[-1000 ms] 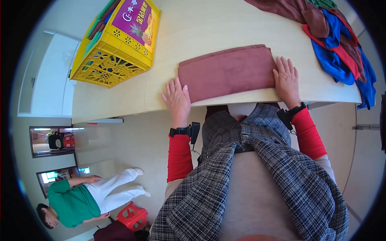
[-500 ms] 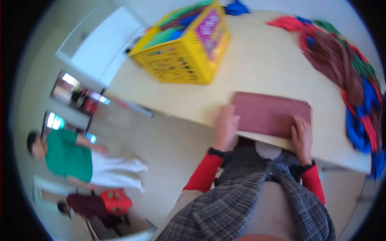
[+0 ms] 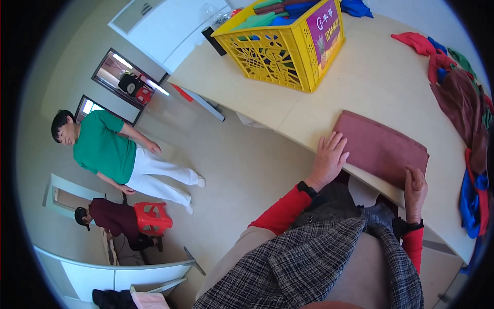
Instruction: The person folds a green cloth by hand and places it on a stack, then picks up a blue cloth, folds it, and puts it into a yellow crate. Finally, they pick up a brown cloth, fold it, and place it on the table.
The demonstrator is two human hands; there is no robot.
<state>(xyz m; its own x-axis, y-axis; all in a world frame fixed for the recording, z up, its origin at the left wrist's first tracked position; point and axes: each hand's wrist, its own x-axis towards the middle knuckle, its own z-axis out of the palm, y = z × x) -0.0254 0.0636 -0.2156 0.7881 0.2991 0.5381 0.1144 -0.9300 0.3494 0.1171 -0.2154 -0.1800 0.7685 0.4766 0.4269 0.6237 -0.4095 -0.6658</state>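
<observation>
A folded reddish-brown cloth (image 3: 381,147) lies flat near the front edge of the pale table, in a neat rectangle. My left hand (image 3: 329,157) rests at its near left corner, fingers stretched out and slightly apart, the fingertips touching the cloth's edge. At the near right part of the cloth, my right hand (image 3: 415,188) has its fingers curled, with the fingertips closed on the cloth's edge. The palm side of the right hand is hidden.
A yellow plastic crate (image 3: 278,59) holding coloured cloths stands on the table (image 3: 303,116) at far left. Loose brown, red, blue and green cloths (image 3: 460,103) are heaped along the right side. A person in green (image 3: 108,147) stands left; another (image 3: 116,221) sits by a red stool (image 3: 153,218).
The whole view has swung, so crate, cloth and hands sit further right. My right hand's fingers have gone from lying outstretched on the cloth to curled at its near edge.
</observation>
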